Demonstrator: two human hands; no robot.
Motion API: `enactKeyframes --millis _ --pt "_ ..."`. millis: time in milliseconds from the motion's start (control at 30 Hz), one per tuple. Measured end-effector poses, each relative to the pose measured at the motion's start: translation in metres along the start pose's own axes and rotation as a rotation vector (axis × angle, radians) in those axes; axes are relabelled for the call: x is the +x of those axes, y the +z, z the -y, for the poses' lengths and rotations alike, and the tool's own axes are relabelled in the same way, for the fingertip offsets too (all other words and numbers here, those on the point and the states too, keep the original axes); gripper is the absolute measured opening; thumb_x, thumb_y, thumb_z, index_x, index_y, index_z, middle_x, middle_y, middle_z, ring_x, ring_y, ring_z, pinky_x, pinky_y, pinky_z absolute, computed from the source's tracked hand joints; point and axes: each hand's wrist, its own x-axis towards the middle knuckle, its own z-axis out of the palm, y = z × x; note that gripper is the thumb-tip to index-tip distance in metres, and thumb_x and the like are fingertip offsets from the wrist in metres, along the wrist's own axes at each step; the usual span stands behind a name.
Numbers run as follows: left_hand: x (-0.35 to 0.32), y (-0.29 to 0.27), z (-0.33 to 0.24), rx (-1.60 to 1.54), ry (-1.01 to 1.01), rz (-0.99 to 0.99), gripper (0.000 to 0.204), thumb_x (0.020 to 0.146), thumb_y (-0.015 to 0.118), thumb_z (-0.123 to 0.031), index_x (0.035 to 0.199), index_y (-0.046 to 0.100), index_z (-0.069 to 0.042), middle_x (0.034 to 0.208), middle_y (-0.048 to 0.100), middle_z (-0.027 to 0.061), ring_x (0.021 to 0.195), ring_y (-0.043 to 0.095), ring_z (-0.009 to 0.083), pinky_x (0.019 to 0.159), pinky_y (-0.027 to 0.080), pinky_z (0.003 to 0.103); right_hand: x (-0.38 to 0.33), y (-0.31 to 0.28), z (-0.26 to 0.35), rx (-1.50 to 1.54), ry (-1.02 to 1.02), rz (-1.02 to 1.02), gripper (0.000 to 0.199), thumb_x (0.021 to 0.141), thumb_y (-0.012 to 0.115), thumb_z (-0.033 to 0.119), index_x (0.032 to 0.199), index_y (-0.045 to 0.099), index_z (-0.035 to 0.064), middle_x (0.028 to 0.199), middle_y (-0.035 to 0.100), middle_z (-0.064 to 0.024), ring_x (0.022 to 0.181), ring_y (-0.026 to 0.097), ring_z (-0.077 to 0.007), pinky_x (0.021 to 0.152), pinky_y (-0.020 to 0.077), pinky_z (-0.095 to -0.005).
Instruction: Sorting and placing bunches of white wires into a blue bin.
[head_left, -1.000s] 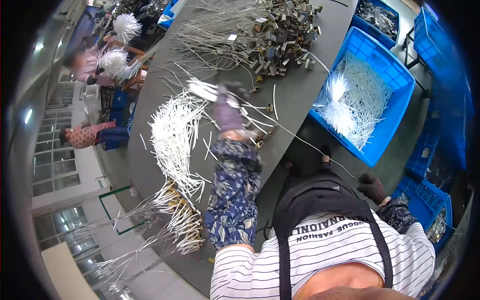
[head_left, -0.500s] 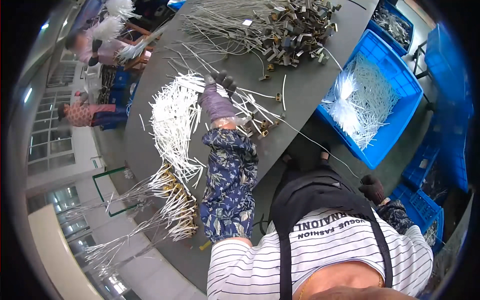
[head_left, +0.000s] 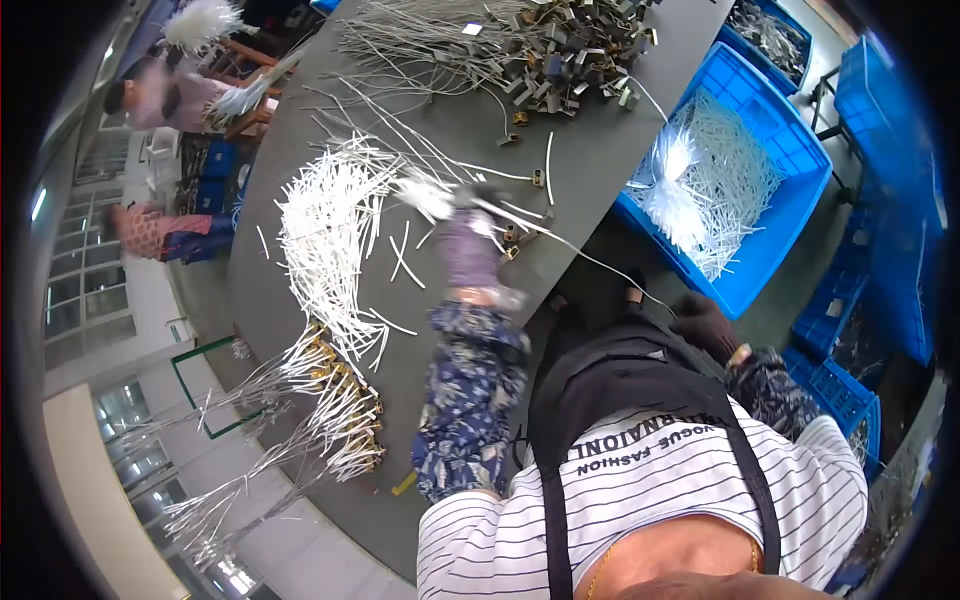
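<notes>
Left hand (head_left: 468,235), gloved, is what I see closed around a small bunch of white cable ties (head_left: 425,195) — the big loose pile (head_left: 330,240) lies just to its left. Right hand (head_left: 705,322) hangs below the table edge (head_left: 560,265); grip hidden.

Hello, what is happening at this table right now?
A person in a striped shirt works at a long grey table. The gloved left hand is out over the table and seems to hold a small bunch of white tubes, next to a big pile of white tubes. The dark-gloved right hand is low beside the table edge, near a blue crate of white tubes. Wires with metal clips lie further up.
</notes>
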Motion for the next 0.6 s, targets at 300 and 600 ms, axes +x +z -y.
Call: enactKeyframes --millis 300,600 --pt "0.057 -0.085 0.051 0.871 0.192 -0.159 0.041 0.083 0.068 -0.036 0.088 0.065 0.004 0.067 0.062 0.0137 0.059 0.055 0.0202 0.059 0.047 0.037 0.046 0.102 0.228 0.095 -0.584 0.378 0.052 0.081 0.066 0.028 0.127 0.049 0.0086 0.105 0.059 -0.0097 0.098 0.056 -0.0211 0.085 0.0464 -0.0358" --pt "0.077 -0.119 0.014 -0.105 0.075 0.21 0.036 0.089 0.062 -0.038 0.102 0.06 -0.004 0.059 0.056 0.0012 0.044 0.05 0.0115 0.037 0.037 0.026 0.207 0.12 0.288 -0.774 -0.937 -0.169 0.035 0.081 0.064 0.018 0.113 0.06 0.0061 0.102 0.064 -0.017 0.091 0.063 -0.0328 0.08 0.0507 -0.0398"
